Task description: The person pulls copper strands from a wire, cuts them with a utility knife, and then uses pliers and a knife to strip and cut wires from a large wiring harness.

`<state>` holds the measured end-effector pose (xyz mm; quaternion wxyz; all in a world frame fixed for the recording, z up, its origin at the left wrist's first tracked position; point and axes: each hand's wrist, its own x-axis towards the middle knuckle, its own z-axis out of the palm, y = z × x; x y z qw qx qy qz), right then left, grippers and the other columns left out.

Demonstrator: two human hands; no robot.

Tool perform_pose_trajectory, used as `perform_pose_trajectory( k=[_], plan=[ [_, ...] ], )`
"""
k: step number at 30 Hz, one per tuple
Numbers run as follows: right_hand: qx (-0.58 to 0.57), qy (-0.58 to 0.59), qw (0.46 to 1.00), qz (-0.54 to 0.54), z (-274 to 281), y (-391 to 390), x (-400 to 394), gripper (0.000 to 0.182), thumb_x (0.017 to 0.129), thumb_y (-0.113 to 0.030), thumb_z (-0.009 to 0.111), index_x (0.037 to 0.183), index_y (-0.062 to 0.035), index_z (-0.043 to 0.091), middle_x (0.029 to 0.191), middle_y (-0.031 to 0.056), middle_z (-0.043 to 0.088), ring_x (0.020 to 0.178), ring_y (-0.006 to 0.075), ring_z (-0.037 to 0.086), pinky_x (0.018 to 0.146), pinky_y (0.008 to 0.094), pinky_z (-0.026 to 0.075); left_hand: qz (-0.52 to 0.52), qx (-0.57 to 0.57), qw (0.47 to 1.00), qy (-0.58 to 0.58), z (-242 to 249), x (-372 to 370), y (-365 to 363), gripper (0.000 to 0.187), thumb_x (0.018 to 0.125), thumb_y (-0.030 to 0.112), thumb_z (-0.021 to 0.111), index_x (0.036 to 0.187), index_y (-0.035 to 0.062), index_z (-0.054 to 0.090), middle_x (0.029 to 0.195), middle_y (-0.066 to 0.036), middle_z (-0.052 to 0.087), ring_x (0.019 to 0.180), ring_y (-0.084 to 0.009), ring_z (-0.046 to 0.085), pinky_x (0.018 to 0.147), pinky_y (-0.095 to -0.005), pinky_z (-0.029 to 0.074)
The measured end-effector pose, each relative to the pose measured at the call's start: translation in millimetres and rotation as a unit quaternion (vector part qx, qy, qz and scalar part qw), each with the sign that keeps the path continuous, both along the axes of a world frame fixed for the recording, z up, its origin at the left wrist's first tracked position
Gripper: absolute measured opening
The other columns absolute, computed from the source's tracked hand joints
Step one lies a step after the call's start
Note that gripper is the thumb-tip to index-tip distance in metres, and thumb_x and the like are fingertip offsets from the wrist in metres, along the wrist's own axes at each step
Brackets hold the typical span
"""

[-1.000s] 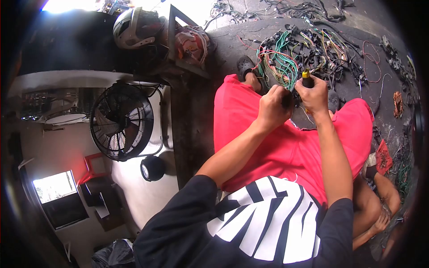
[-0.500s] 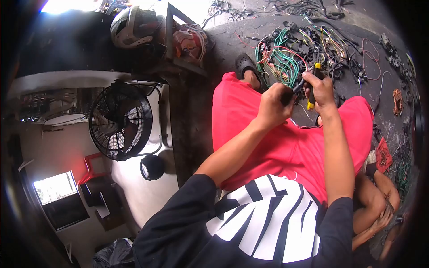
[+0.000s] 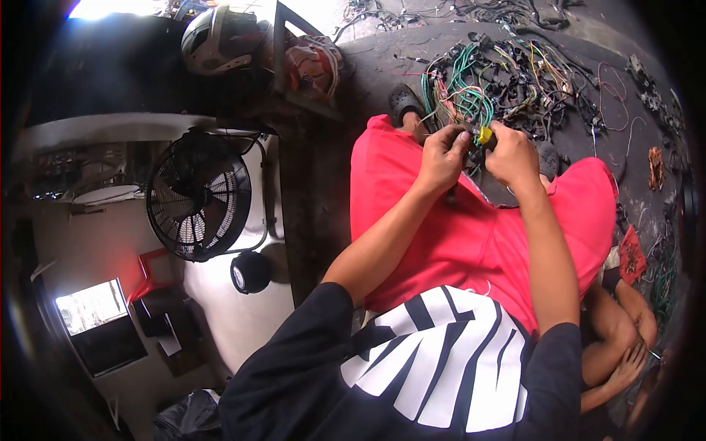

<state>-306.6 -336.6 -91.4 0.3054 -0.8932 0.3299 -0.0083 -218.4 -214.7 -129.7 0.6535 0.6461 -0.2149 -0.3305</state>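
Above my lap, my left hand point(image 3: 443, 158) is closed, with thumb and fingers pinching part of a dark wire harness. Close beside it, my right hand point(image 3: 512, 156) wraps round a black and yellow tool point(image 3: 483, 135), whose yellow end points toward my left fingers. The tool's tip and the exact piece between the hands are too small to make out. Green, red and pale wires point(image 3: 465, 92) of the harness spread over the floor just beyond both hands.
More tangled wires and dark connectors point(image 3: 540, 92) lie on the grey floor point(image 3: 375, 62). A fan point(image 3: 198, 197) and a helmet point(image 3: 213, 42) are at the left. Another person's bare legs point(image 3: 610, 338) and hand are at the lower right, near a red cloth point(image 3: 631, 253).
My right hand has turned, so the tool's yellow end now sits between my hands instead of standing upright. My left hand has shifted slightly left, its thumb now showing.
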Motion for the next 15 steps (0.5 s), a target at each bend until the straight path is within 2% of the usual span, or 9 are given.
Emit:
perform_pose_trajectory(
  k=[6, 9, 15],
  plan=[
    [-0.036, 0.061, 0.998, -0.001, -5, 1, 5, 0.038, 0.074, -0.012, 0.05, 0.109, -0.0167, 0.062, 0.09, 0.0215, 0.063, 0.086, 0.0392, 0.06, 0.077, 0.0466, 0.047, -0.013, 0.022, 0.997, 0.07, -9, 4, 2, 0.018, 0.092, 0.016, 0.049, 0.085, 0.0001, 0.056, 0.06, 0.002, 0.047, 0.045, -0.0049, 0.038, 0.039, -0.0204, 0.029],
    [-0.032, 0.058, 0.998, 0.004, -7, 4, 6, 0.037, 0.073, -0.012, 0.051, 0.108, -0.0173, 0.063, 0.091, 0.0211, 0.063, 0.087, 0.039, 0.06, 0.078, 0.0466, 0.047, -0.015, 0.001, 0.998, 0.054, -12, 5, 4, 0.021, 0.092, 0.017, 0.049, 0.082, 0.0002, 0.055, 0.058, 0.002, 0.044, 0.044, -0.0048, 0.036, 0.038, -0.0207, 0.028],
    [0.0, 0.059, 0.998, -0.034, -2, -3, 2, 0.036, 0.07, -0.013, 0.053, 0.105, -0.0158, 0.064, 0.093, 0.0214, 0.063, 0.09, 0.0392, 0.06, 0.08, 0.0462, 0.047, -0.055, 0.019, 0.997, 0.047, 2, 6, 2, 0.021, 0.092, 0.017, 0.049, 0.084, -0.0005, 0.056, 0.057, 0.002, 0.044, 0.043, -0.0045, 0.035, 0.038, -0.0205, 0.028]
  ],
)
